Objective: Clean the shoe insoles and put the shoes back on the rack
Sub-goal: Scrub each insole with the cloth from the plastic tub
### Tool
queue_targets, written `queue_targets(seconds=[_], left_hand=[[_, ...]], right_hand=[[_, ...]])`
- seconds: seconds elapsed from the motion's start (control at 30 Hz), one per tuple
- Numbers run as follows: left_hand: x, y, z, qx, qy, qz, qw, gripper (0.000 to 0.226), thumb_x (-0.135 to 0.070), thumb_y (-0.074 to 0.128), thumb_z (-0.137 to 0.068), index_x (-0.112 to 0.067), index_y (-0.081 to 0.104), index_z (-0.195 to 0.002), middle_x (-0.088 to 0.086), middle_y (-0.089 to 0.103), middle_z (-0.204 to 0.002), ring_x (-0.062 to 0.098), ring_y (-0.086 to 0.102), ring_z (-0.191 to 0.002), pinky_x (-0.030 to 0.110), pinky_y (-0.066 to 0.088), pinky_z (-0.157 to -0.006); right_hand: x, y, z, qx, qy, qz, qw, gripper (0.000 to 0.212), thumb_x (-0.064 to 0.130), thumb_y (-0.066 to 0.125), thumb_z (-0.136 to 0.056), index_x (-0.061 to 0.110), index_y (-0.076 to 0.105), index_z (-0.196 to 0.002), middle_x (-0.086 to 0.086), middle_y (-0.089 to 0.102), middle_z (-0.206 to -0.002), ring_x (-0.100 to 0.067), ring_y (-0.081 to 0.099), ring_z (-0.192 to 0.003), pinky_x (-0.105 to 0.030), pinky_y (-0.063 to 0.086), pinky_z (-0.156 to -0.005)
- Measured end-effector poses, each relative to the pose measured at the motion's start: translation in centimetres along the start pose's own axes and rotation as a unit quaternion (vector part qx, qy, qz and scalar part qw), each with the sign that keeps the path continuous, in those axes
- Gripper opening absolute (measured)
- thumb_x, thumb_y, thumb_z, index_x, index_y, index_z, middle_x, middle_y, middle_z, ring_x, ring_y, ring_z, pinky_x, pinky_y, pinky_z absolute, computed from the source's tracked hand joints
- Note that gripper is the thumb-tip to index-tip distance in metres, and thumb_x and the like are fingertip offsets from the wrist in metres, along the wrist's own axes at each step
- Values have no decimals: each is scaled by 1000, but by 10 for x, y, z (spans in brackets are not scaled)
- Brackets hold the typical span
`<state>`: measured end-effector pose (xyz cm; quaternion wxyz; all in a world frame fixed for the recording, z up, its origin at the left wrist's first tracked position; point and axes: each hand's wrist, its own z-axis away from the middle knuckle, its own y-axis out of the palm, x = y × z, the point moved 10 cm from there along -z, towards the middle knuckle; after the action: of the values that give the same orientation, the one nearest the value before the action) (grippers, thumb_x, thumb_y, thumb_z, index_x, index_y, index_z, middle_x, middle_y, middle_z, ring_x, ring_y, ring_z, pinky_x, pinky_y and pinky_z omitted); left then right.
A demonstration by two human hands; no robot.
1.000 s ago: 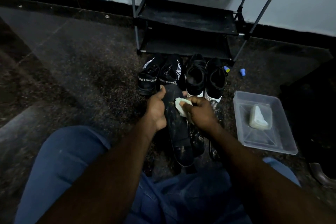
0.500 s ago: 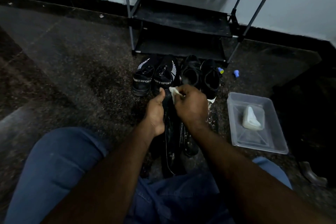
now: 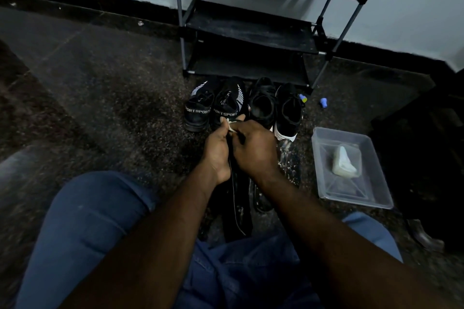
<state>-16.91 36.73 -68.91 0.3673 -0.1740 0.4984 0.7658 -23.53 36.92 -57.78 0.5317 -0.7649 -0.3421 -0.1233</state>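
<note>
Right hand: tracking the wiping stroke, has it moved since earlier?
Yes: the right hand slid left and forward, toward the SPORT-lettered shoe, closing on the left hand.

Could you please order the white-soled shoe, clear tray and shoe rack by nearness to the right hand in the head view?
1. White-soled shoe, just beyond the right hand.
2. Clear tray, on its right.
3. Shoe rack, against the wall.

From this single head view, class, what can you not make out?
Head view throughout.
Wipe: mostly hidden between left hand and right hand.
Insole: top end covered by them.
Pale lump in tray: too dim to identify.
Rack: top cut off by upper edge.
</note>
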Motion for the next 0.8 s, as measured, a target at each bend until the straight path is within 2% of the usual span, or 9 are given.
queue_targets(seconds=[0.1, 0.17, 0.23, 0.3, 0.4, 0.5, 0.63, 0.8], left_hand=[[8, 0, -1, 13, -25, -3, 1000, 66, -66, 37, -101, -18, 66, -136, 12, 70, -129, 28, 66, -120, 40, 55, -95], [15, 3, 0, 19, -40, -8, 999, 67, -68, 38, -100, -15, 72, -126, 14, 73, -121, 29, 69, -111, 42, 54, -96], [16, 2, -1, 14, -41, -16, 999, 66, -67, 39, -100, -15, 73, -123, 14, 73, -119, 30, 70, -110, 43, 55, -96], [14, -3, -5, -4, -36, -22, 999, 65, -67, 40, -100, -16, 73, -124, 13, 73, -123, 29, 70, -113, 42, 54, -98], [9, -10, -14, -20, -26, -25, 999, 67, -66, 40, -101, -14, 69, -130, 13, 71, -128, 26, 68, -119, 39, 53, -100], [10, -9, -16, -26, -33, -31, 999, 64, -66, 39, -101, -16, 73, -121, 12, 76, -114, 27, 72, -105, 37, 57, -85], [13, -10, -16, -39, -42, -43, 997, 65, -68, 38, -100, -17, 75, -116, 11, 77, -110, 26, 75, -96, 38, 58, -81], [2, -23, -26, -70, -12, -30, 997, 65, -64, 37, -102, -16, 68, -134, 10, 71, -128, 27, 67, -120, 39, 54, -102]], right_hand=[[-8, -6, -4, -22, 1, 41, 999, 24, 18, 60, -89, 16, 79, -104, -7, 70, -94, -28, 68, -81, -33, 56, -72], [-25, -12, -10, -36, 50, 60, 996, 23, 17, 64, -89, 16, 79, -106, -9, 71, -101, -31, 69, -83, -38, 58, -76], [-33, -13, -11, -40, 80, 58, 994, 24, 16, 65, -89, 16, 79, -109, -9, 71, -108, -30, 70, -88, -36, 58, -81], [-21, -6, -8, -29, 53, 31, 998, 26, 17, 63, -89, 16, 79, -109, -8, 71, -106, -29, 69, -90, -33, 56, -81], [-3, 7, -1, 12, -1, 6, 1000, 31, 17, 58, -86, 16, 78, -110, -9, 69, -96, -29, 67, -85, -34, 55, -75], [-18, 4, -8, 4, 17, 30, 999, 29, 15, 61, -88, 16, 79, -110, -9, 71, -98, -29, 69, -87, -33, 56, -79], [-36, 8, -13, 5, 68, 53, 996, 28, 17, 63, -91, 17, 78, -114, -9, 72, -106, -28, 69, -95, -29, 51, -86], [-15, 25, -5, 47, 7, 7, 999, 31, 13, 60, -86, 15, 78, -112, -12, 70, -98, -31, 67, -88, -36, 56, -78]])
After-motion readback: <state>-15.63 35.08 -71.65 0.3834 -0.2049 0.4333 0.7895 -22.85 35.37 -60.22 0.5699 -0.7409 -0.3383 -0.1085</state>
